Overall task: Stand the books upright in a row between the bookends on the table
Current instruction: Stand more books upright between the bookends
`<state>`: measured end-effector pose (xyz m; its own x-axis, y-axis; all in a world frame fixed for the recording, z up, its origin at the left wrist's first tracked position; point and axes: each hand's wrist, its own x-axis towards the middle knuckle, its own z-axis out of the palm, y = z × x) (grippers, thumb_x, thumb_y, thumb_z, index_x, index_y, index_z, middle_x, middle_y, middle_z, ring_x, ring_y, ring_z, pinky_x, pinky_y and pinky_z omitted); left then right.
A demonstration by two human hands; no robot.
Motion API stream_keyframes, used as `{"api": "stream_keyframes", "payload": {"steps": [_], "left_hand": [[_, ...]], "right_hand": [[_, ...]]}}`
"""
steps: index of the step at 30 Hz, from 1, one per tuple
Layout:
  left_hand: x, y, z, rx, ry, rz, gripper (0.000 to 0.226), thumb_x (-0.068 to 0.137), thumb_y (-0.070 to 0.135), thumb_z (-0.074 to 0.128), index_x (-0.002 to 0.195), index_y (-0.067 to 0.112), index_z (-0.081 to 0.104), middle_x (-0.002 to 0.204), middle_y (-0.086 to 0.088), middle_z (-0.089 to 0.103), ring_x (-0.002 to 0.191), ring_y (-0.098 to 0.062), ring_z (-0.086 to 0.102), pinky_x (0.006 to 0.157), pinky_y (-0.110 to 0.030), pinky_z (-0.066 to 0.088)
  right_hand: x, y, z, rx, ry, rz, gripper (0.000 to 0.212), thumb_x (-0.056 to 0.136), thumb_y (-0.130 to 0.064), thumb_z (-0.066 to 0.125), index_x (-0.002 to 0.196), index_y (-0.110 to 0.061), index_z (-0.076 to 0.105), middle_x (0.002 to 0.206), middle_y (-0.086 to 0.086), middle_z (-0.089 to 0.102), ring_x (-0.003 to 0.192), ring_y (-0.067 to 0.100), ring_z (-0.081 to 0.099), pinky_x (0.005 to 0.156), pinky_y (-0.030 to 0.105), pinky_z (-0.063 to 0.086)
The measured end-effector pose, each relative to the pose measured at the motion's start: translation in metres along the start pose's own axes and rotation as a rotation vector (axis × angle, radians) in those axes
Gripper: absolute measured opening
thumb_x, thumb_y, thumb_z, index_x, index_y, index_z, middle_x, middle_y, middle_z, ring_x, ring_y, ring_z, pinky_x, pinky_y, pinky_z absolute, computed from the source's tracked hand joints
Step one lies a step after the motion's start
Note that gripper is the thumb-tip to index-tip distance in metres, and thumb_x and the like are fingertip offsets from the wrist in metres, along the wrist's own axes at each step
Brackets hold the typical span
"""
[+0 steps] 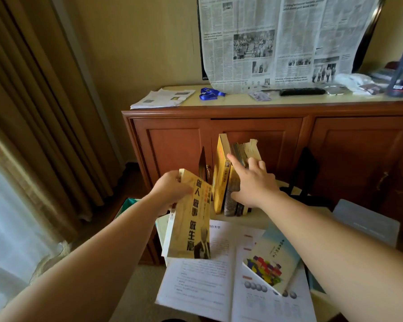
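Observation:
My left hand grips the top of a yellow book with black Chinese characters, held tilted above the table just left of the row. Several books stand upright on the table, a tall yellow one at their left end. My right hand rests against these standing books, index finger stretched onto their tops, fingers apart. A black bookend stands left of the row, another black bookend to the right, with a gap beside it. A blue-green book lies flat nearer me.
An open white workbook lies on the table under the flat book. Behind stands a wooden cabinet with papers, a blue lanyard and a remote on top. A translucent box sits at right, curtains at left.

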<state>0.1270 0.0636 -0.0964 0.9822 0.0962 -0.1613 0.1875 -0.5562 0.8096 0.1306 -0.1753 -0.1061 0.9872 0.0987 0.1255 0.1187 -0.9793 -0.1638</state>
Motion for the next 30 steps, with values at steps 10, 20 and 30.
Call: {"api": "stream_keyframes", "payload": {"steps": [10, 20, 30], "left_hand": [[0.011, 0.063, 0.009, -0.031, 0.268, 0.241, 0.009, 0.092, 0.010, 0.062, 0.094, 0.017, 0.067, 0.088, 0.002, 0.076, 0.076, -0.018, 0.075, 0.067, -0.039, 0.066], [0.047, 0.063, 0.092, -0.422, 0.355, 0.205, 0.003, 0.100, 0.026, 0.058, 0.100, 0.024, 0.059, 0.091, 0.004, 0.068, 0.080, -0.013, 0.066, 0.067, -0.030, 0.052], [0.073, 0.003, 0.131, -0.502, 0.176, 0.302, 0.012, 0.105, 0.035, 0.058, 0.116, 0.030, 0.060, 0.099, 0.014, 0.068, 0.094, -0.008, 0.064, 0.082, -0.030, 0.050]], "right_hand": [[-0.003, -0.004, -0.005, 0.035, -0.024, -0.004, 0.112, 0.086, -0.035, 0.071, 0.160, -0.049, -0.013, 0.158, 0.013, 0.022, 0.150, 0.037, 0.015, 0.110, 0.064, 0.039], [0.002, 0.006, 0.007, 0.017, 0.030, -0.018, 0.114, 0.088, -0.021, 0.071, 0.160, -0.048, -0.014, 0.154, 0.010, 0.023, 0.145, 0.034, 0.018, 0.105, 0.056, 0.039], [0.008, 0.016, 0.020, -0.059, 0.122, -0.067, 0.114, 0.089, -0.027, 0.070, 0.160, -0.046, -0.017, 0.152, 0.013, 0.027, 0.140, 0.035, 0.025, 0.094, 0.046, 0.045]]}}
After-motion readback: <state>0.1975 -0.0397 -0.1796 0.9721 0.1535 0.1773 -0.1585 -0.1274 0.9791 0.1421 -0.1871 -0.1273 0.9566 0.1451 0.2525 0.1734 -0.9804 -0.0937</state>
